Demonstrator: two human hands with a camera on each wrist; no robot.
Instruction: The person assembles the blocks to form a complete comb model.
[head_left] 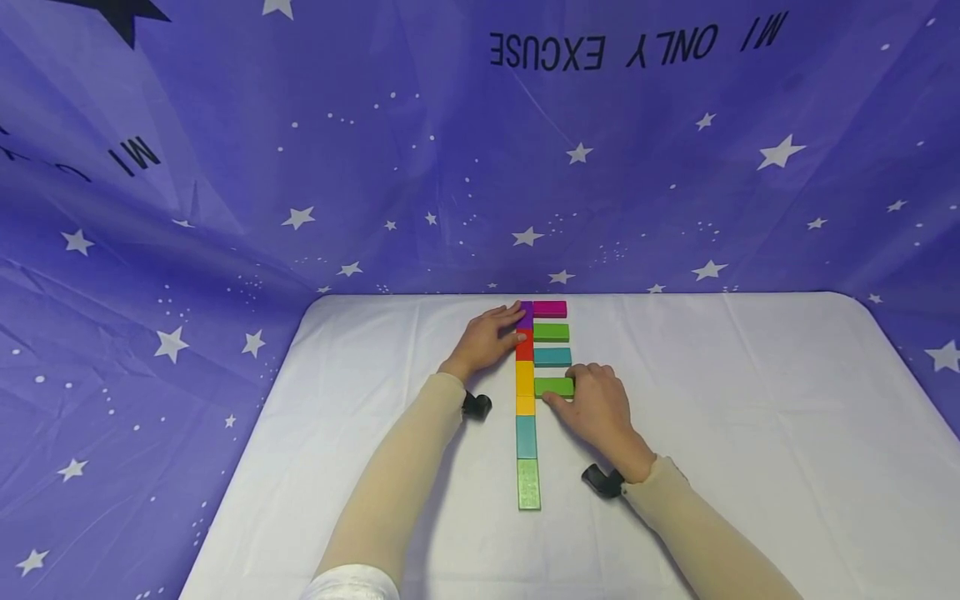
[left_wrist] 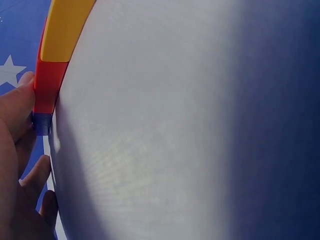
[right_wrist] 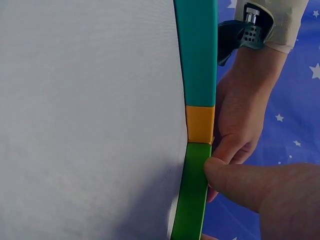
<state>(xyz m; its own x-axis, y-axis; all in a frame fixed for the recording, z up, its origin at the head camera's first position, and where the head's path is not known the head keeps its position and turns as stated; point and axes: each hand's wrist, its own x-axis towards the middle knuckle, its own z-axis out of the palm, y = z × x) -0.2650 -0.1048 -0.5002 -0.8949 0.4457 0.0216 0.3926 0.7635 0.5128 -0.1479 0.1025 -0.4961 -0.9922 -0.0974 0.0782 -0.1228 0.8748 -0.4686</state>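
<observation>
A column of end-to-end coloured blocks runs toward me on the white table. The purple block (head_left: 527,311) and red block (head_left: 524,348) are at its far end. My left hand (head_left: 482,340) lies beside them from the left, a fingertip on the purple block and the thumb on the red one. My right hand (head_left: 602,406) pinches a green block (head_left: 552,387) between thumb and fingers. Its left end meets the column beside the yellow block (head_left: 525,377). In the right wrist view, the thumb (right_wrist: 235,177) presses the green block's side.
Three more blocks stick out rightward from the column: magenta (head_left: 551,309), green (head_left: 551,333) and teal (head_left: 552,357), with gaps between them. Nearer me, the column continues with a teal block (head_left: 527,437) and a light green block (head_left: 528,484). A star-patterned blue curtain (head_left: 450,167) hangs behind the table (head_left: 750,400).
</observation>
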